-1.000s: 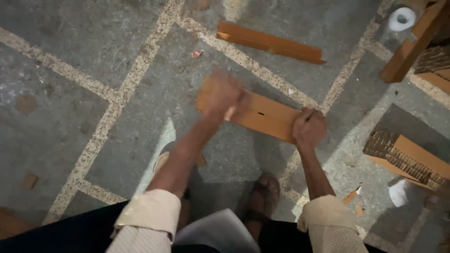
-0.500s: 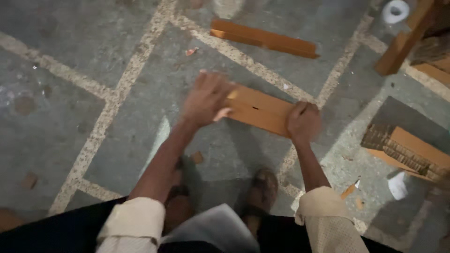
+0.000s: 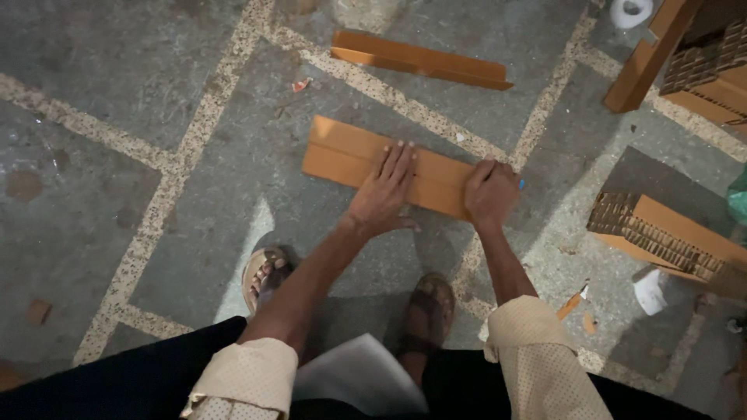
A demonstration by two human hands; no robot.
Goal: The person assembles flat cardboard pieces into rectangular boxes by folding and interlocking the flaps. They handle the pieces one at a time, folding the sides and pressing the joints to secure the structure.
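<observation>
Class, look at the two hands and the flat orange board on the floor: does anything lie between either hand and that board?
Nothing visible does. The left hand lies flat on the orange board, and the right hand rests closed on its right end, a small blue object at its knuckles.

The person wears a pale cream shirt with a fine dotted pattern; both sleeves are rolled up into thick cuffs near the elbows, leaving the forearms bare. The left sleeve (image 3: 241,377) shows a folded hem with a slightly paler lining at its edge, and the right sleeve (image 3: 537,350) bunches in soft creases. Below the shirt are dark, almost black trousers (image 3: 117,385). The feet are in open brown sandals: the left sandal (image 3: 264,274) shows toes under a strap, the right sandal (image 3: 432,307) is darker and partly shadowed. The left hand (image 3: 383,194) and right hand (image 3: 490,190) are bare, without rings, watch or gloves.
</observation>
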